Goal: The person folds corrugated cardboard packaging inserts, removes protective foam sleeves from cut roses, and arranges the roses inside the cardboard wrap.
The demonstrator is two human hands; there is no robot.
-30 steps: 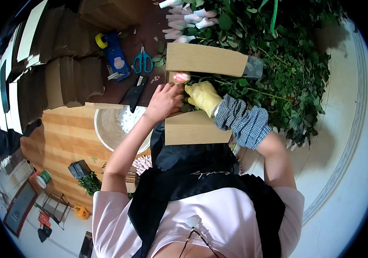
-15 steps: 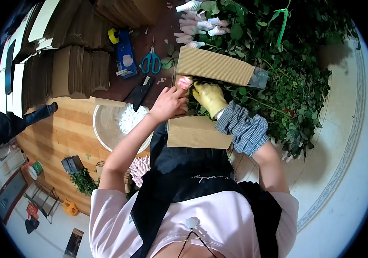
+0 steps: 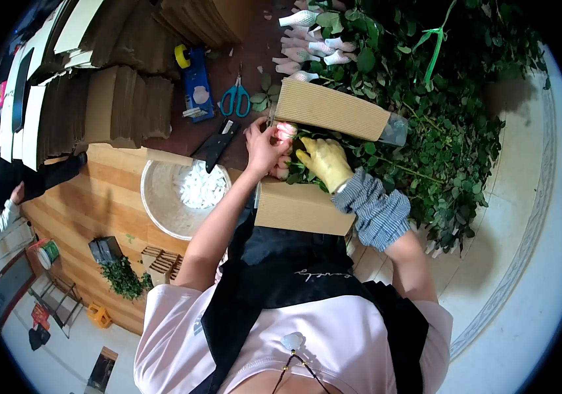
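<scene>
Pink roses (image 3: 285, 131) lie with their heads at the left end of an opened corrugated cardboard wrap, whose far flap (image 3: 333, 109) and near flap (image 3: 304, 209) flank them. My bare left hand (image 3: 262, 146) is at those heads, its fingers and thumb closed around the edge of one rose. My right hand (image 3: 325, 161), in a yellow rubber glove and a checked sleeve cover, rests over the green stems and leaves (image 3: 302, 176) just right of the heads. A gap shows between its thumb and fingers. The leaves partly hide the stems beneath it.
Teal scissors (image 3: 235, 100), a blue tape dispenser (image 3: 195, 85) and a black tool (image 3: 218, 144) lie on the dark table. Cardboard stacks (image 3: 113, 105) stand left. A tub (image 3: 162, 220) holds white pieces. Leafy stems (image 3: 438, 144) and net-sleeved blooms (image 3: 304, 52) lie beyond. A person (image 3: 5, 177) stands far left.
My left hand has lifted its fingers toward the far flap, uncovering more pink rose heads. The gloved right hand has shifted slightly nearer me and its fingers have spread. The view has tilted a little.
</scene>
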